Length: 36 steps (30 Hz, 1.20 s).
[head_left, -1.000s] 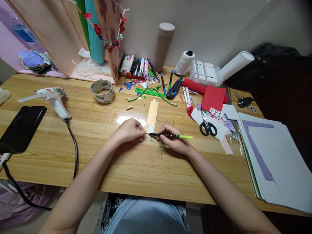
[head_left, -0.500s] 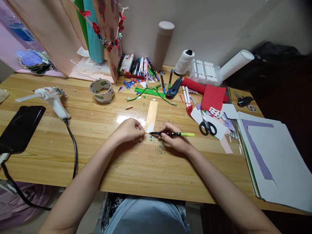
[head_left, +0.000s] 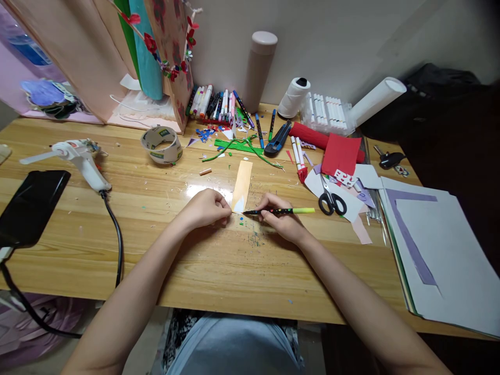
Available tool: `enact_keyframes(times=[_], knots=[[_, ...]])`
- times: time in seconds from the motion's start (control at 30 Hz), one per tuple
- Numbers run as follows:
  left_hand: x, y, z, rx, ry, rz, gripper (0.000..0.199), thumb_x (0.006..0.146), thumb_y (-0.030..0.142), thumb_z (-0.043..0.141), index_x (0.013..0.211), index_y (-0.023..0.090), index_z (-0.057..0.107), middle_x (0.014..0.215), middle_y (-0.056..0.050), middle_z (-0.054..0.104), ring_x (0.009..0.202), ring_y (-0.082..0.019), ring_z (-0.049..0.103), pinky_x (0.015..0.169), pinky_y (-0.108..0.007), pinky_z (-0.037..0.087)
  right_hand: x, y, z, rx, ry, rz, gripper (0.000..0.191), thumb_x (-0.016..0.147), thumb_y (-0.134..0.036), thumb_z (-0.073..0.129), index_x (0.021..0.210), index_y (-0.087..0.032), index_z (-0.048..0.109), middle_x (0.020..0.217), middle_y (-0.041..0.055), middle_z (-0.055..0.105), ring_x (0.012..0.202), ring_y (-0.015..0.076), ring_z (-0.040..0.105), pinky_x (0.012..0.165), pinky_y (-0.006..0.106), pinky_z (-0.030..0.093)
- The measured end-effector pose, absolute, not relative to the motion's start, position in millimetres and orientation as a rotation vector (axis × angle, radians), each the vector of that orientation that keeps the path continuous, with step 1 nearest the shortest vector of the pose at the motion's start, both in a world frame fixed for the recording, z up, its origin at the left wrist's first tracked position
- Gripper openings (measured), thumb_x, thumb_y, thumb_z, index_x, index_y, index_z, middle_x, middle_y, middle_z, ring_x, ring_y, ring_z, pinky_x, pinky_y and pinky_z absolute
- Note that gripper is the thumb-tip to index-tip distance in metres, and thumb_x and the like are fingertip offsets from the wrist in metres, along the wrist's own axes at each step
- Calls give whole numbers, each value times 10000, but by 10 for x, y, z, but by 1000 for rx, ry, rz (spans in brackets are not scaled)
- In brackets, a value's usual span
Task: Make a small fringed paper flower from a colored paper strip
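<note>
Wooden table (head_left: 219,276), grey wall (head_left: 332,41) behind; one tape roll (head_left: 164,154), one phone (head_left: 33,208); my right hand (head_left: 284,224) closed round one pen (head_left: 287,211), lying crosswise, tip leftward by near end of orange strip (head_left: 241,179); strip's length runs away from me; left hand (head_left: 207,211) pinched at its corner (can't tell if gripping).

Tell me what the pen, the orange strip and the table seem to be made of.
Pen: probably plastic; smooth black barrel with bright spots. Strip: likely paper or card, matte, flat with straight edges. Table: wood or wood-look laminate; grain shows, and bright glare suggests a glossy coat.
</note>
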<state>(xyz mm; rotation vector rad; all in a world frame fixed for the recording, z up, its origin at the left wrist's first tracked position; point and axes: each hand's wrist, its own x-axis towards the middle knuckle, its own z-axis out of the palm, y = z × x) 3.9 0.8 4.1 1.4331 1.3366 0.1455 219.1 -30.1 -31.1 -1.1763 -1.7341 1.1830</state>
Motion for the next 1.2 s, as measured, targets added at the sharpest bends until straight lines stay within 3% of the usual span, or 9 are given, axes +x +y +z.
enact_keyframes(times=[0.23, 0.5, 0.67, 0.87, 1.03, 1.2], knots=[[33, 4, 39, 1430, 1317, 156, 116, 607, 228, 513, 616, 142, 590, 531, -16, 615, 381, -80, 459, 369, -182, 314, 2171, -308, -282, -1118, -1770, 1313, 51, 809, -184, 538, 841, -173, 576, 765, 32, 652, 722, 155, 622, 673, 278, 465], [36, 6, 34, 1432, 1319, 154, 104, 606, 217, 508, 603, 145, 582, 540, -20, 621, 391, -80, 469, 378, -181, 317, 2189, -303, -286, -1182, -1683, 1223, 40, 756, -163, 522, 723, -182, 535, 629, -11, 569, 573, 126, 539, 549, 244, 415], [39, 3, 46, 1435, 1319, 153, 103, 608, 216, 510, 606, 143, 583, 533, -18, 619, 385, -77, 461, 374, -180, 306, 2179, -304, -269, -1135, -1695, 1334, 44, 790, -183, 534, 823, -178, 563, 699, 15, 639, 656, 146, 612, 628, 269, 463], [40, 7, 39, 1409, 1322, 154, 95, 604, 219, 530, 619, 143, 586, 543, -21, 626, 391, -78, 462, 380, -180, 314, 2171, -301, -262, -1188, -1691, 1227, 41, 750, -164, 526, 714, -181, 537, 623, -10, 582, 572, 128, 560, 561, 249, 427], [38, 13, 45, 1415, 1312, 156, 99, 607, 219, 516, 605, 146, 582, 537, -19, 618, 388, -77, 457, 374, -180, 303, 2173, -303, -278, -1147, -1703, 1313, 37, 782, -179, 529, 799, -180, 562, 690, 10, 634, 646, 142, 607, 618, 261, 454], [31, 16, 32, 1423, 1321, 157, 107, 608, 230, 525, 618, 144, 588, 548, -23, 626, 402, -82, 470, 387, -181, 324, 2170, -298, -274, -1188, -1697, 1225, 44, 750, -166, 527, 710, -185, 523, 629, -10, 583, 589, 133, 561, 578, 255, 429]])
